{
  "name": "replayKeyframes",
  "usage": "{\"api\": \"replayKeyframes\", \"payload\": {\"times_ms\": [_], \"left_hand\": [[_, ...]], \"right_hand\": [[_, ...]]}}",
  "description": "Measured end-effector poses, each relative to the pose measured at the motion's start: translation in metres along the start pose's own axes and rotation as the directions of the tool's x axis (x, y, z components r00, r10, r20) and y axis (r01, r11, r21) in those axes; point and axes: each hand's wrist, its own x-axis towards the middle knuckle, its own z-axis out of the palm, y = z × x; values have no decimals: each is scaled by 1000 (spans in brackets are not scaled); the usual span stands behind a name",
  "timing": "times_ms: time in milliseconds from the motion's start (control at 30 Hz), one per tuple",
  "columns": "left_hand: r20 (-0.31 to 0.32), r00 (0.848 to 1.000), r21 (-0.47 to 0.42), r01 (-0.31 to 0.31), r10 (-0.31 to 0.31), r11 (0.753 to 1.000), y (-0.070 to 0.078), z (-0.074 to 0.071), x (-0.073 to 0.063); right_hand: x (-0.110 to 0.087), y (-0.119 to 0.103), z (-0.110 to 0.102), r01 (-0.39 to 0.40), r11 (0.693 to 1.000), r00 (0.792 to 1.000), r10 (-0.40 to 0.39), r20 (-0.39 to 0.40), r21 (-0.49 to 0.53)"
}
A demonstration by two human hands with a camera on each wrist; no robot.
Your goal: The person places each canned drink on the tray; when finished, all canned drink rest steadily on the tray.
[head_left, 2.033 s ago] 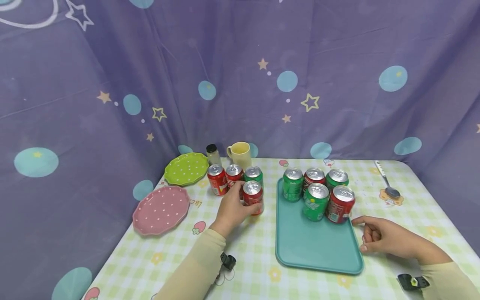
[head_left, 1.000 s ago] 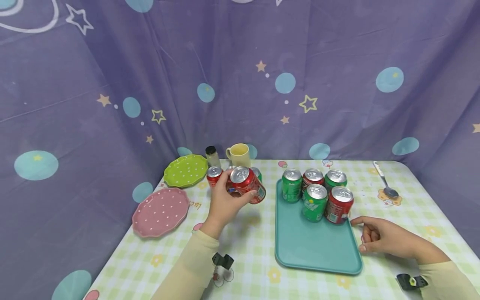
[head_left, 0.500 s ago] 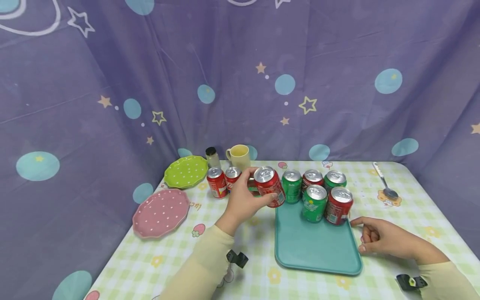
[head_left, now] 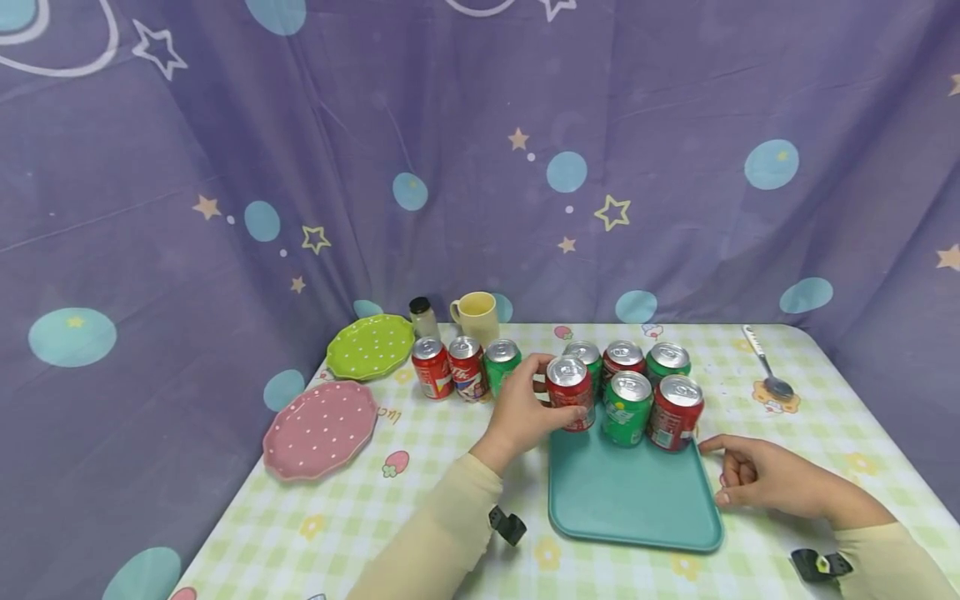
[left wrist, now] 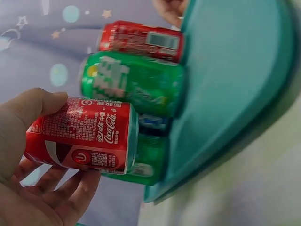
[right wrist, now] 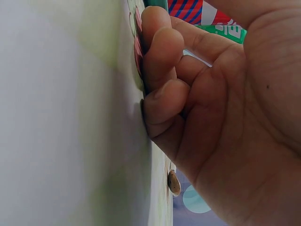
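My left hand (head_left: 521, 412) grips a red Coca-Cola can (head_left: 569, 400) between thumb and fingers, over the left edge of the teal tray (head_left: 630, 500). In the left wrist view the held can (left wrist: 84, 134) stands off the tray's surface, beside a green Sprite can (left wrist: 134, 82). On the tray several cans stand close together: a front Sprite can (head_left: 627, 410), a dark red can (head_left: 677, 417) and others behind, partly hidden. My right hand (head_left: 776, 477) rests at the tray's right edge, index finger stretched to the rim, other fingers loosely curled.
Left of the tray stand two red cans (head_left: 467, 372) and a green can (head_left: 501, 364). Behind them are a yellow mug (head_left: 477, 315) and a black-lidded jar (head_left: 423, 319). A green plate (head_left: 371, 346) and a pink plate (head_left: 321, 430) lie far left; a spoon (head_left: 768, 364) lies right.
My left hand has lifted the red Coca-Cola can from beside the other loose cans and carried it right, to the tray's left side. My right hand has stayed at the tray's edge.
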Motion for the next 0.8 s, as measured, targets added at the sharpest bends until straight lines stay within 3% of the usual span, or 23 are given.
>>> {"api": "replayKeyframes", "payload": {"times_ms": [200,400,800], "left_hand": [[19,999,87,33,-34,996,-9,18,-2],[24,997,110,74,-77,991,-15,29,-2],[-21,997,108,70,-68,992,-17,37,-3]], "right_hand": [[0,-1,0,7,1000,1000,-7,0,-5],[0,-2,0,6,1000,1000,-6,-2,-5],[0,1,0,-2,1000,1000,2,-3,-1]]}}
